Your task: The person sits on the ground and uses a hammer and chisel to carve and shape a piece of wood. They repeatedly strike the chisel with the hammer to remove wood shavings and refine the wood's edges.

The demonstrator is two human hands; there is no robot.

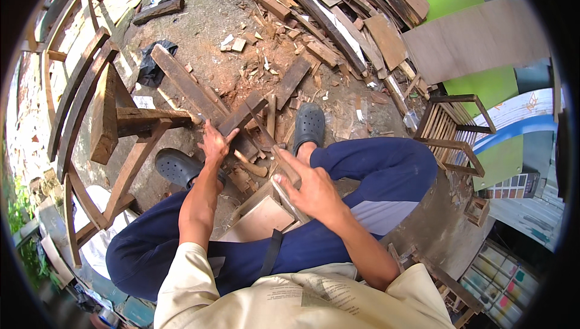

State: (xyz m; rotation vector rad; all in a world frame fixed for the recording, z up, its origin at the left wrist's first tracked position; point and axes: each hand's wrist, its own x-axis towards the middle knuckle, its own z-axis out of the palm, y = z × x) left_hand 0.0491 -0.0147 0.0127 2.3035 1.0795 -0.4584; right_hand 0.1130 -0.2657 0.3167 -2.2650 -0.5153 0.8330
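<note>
My left hand [214,143] grips the near end of a short dark wood block [243,113], its thumb and fingers spread around that end. The block lies slanted over a longer plank [188,84] on the ground. My right hand [311,185] is closed around the wooden handle of a tool with a long, narrow dark blade [261,125]. This blade points away from me and crosses the block's right end; whether it cuts in, I cannot tell. Just below the block lies a rounded wooden handle [251,164]. A shallow wooden box or frame [260,217] sits between my legs.
Wooden chair frames [99,105] stand close on the left. Stacked boards and scraps [338,21] lie at the far right, with wood chips [238,44] over the ground. A slatted wooden piece [450,126] stands right, by green panels [501,81]. My clogs [309,125] flank the work.
</note>
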